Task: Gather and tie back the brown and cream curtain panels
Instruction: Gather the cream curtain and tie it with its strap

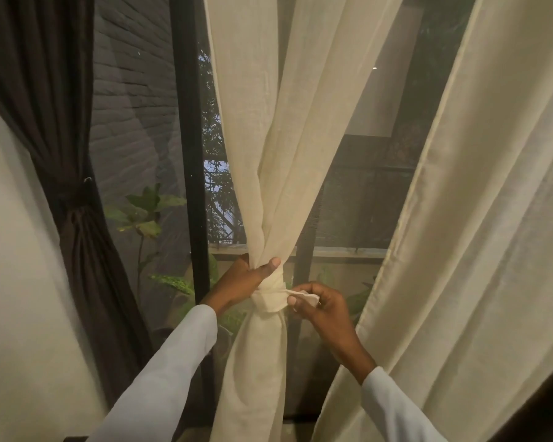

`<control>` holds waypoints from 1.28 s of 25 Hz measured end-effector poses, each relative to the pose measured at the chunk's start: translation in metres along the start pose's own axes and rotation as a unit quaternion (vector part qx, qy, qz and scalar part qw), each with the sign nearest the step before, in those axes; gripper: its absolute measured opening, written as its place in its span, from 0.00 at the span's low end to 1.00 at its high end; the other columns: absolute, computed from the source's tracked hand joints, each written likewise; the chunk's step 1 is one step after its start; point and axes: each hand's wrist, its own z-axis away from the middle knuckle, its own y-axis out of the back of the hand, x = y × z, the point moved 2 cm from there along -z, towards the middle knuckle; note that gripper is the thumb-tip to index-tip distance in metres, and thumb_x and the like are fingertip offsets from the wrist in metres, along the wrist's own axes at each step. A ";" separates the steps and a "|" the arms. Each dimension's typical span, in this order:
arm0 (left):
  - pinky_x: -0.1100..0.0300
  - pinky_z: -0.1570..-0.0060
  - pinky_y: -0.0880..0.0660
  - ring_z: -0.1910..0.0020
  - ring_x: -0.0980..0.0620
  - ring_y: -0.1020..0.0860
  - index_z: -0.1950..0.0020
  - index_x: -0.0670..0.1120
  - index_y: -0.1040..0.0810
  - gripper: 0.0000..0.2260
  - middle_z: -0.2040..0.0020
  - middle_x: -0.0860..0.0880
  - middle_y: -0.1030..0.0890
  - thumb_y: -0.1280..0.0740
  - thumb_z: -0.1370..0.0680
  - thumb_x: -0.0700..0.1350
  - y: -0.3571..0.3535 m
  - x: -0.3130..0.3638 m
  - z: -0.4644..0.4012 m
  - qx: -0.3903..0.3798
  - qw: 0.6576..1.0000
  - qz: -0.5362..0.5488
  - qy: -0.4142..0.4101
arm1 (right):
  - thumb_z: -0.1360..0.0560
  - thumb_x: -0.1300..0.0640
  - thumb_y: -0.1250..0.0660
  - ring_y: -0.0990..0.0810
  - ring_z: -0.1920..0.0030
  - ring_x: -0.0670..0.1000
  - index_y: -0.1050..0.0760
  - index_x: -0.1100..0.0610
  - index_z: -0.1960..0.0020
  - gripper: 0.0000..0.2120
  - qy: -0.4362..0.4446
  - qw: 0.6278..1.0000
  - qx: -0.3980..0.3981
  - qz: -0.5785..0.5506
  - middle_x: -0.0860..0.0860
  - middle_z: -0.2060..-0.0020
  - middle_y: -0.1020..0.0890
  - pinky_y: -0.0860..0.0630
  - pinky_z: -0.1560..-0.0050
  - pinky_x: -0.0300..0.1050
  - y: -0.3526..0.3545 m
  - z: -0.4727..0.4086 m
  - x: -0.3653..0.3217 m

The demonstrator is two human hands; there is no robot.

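2 hands are on the cream curtain panel in front of me, which is gathered into a narrow waist at the middle of the window. My left hand grips the bunched fabric just above the cream tie-back, thumb across the front. My right hand pinches the loose end of that tie-back, just to the right of the bundle. At far left, the brown curtain panel hangs already cinched by a dark band, possibly on a hook. Another cream panel hangs loose at right.
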 end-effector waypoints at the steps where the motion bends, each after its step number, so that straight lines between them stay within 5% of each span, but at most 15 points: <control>1: 0.59 0.51 0.29 0.56 0.56 0.23 0.46 0.53 0.27 0.10 0.54 0.56 0.22 0.32 0.23 0.54 -0.001 0.001 0.000 0.003 1.000 0.002 0.001 | 0.27 0.64 0.27 0.16 0.62 0.51 0.18 0.65 0.52 0.05 -0.012 1.000 -0.006 -0.019 0.57 0.61 0.15 0.19 0.61 0.42 -0.001 0.000 0.004; 8: 0.49 0.41 0.25 0.45 0.48 0.21 0.42 0.54 0.27 0.16 0.43 0.50 0.19 0.32 0.25 0.60 0.004 -0.007 -0.001 -0.005 1.000 -0.018 0.004 | 0.33 0.65 0.23 0.16 0.61 0.51 0.21 0.67 0.52 0.12 -0.043 0.997 0.028 -0.050 0.57 0.60 0.16 0.17 0.62 0.44 -0.007 -0.013 0.022; 14: 0.54 0.47 0.26 0.47 0.49 0.22 0.43 0.53 0.28 0.14 0.46 0.51 0.21 0.34 0.24 0.59 0.004 -0.002 0.000 -0.006 0.999 -0.029 0.011 | 0.35 0.64 0.22 0.15 0.62 0.53 0.19 0.68 0.54 0.12 0.004 1.000 0.009 -0.019 0.55 0.62 0.15 0.17 0.60 0.43 -0.010 -0.026 0.021; 22: 0.51 0.43 0.25 0.45 0.47 0.21 0.44 0.53 0.26 0.17 0.44 0.49 0.20 0.33 0.25 0.61 0.006 -0.006 -0.011 0.007 0.999 -0.034 0.011 | 0.26 0.68 0.29 0.14 0.55 0.51 0.18 0.64 0.48 0.08 0.035 0.999 -0.031 -0.011 0.47 0.57 0.13 0.19 0.56 0.40 -0.005 -0.029 0.028; 28: 0.66 0.62 0.28 0.58 0.60 0.24 0.50 0.56 0.27 0.18 0.55 0.58 0.23 0.23 0.33 0.55 -0.002 -0.003 -0.007 -0.034 0.997 -0.068 0.005 | 0.32 0.63 0.23 0.15 0.62 0.59 0.21 0.67 0.55 0.10 -0.010 0.997 0.071 -0.028 0.58 0.63 0.15 0.17 0.62 0.46 -0.003 -0.039 0.040; 32: 0.71 0.66 0.28 0.57 0.60 0.23 0.47 0.54 0.26 0.21 0.52 0.55 0.21 0.20 0.35 0.50 0.002 -0.004 -0.013 -0.059 0.994 -0.096 -0.013 | 0.32 0.55 0.23 0.17 0.61 0.55 0.21 0.57 0.58 0.09 0.004 0.989 0.146 0.036 0.51 0.62 0.17 0.17 0.58 0.51 -0.011 -0.033 0.049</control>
